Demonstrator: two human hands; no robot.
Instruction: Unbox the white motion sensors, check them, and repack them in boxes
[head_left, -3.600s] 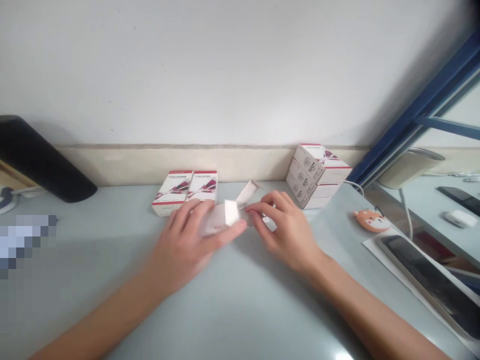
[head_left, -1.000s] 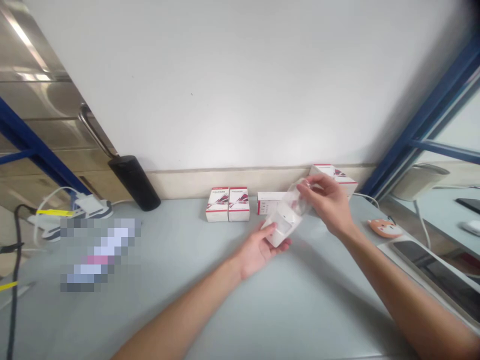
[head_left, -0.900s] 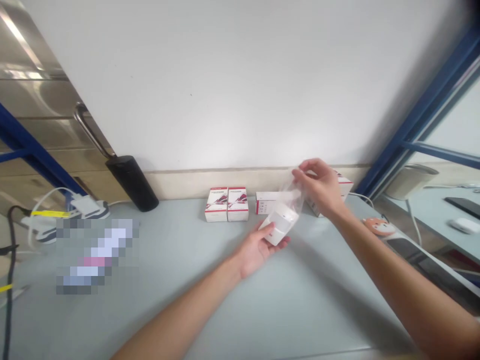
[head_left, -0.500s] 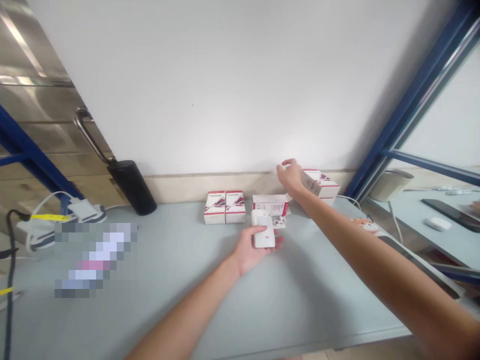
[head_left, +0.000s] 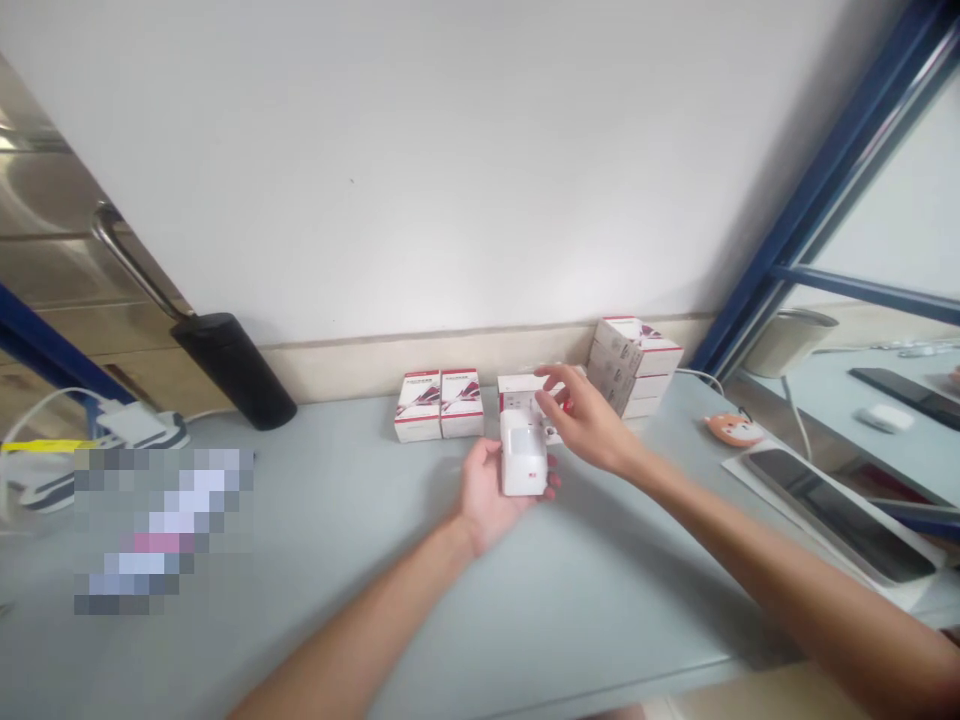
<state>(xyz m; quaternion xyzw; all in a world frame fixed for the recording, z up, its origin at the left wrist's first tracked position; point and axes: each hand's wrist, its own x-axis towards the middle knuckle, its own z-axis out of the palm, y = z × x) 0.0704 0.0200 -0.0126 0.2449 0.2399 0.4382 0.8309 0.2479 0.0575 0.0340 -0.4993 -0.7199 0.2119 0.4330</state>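
My left hand (head_left: 491, 495) is wrapped round a white motion sensor (head_left: 524, 470), a rounded plastic case with a pale window and a small red mark. It is held upright above the table, front towards me. Close to the sensor's upper right edge hovers my right hand (head_left: 581, 415), fingers curved and apart, with nothing visible in them. Whether its fingertips touch the sensor cannot be made out. Just behind, a white and red box (head_left: 514, 385) lies on the table, partly hidden by the sensor and my right hand.
Two white and red boxes (head_left: 440, 405) sit side by side left of centre. A stack of similar boxes (head_left: 637, 370) stands by the wall. A black cylinder (head_left: 236, 370) is at left, near a power strip (head_left: 146, 430). At right lie an orange-and-white animal-shaped item (head_left: 733, 430) and a dark-topped slab (head_left: 840, 510).
My right hand has come back from the box stack, moving left and down towards the sensor. My left hand keeps its hold on the sensor. The camera view has shifted slightly.
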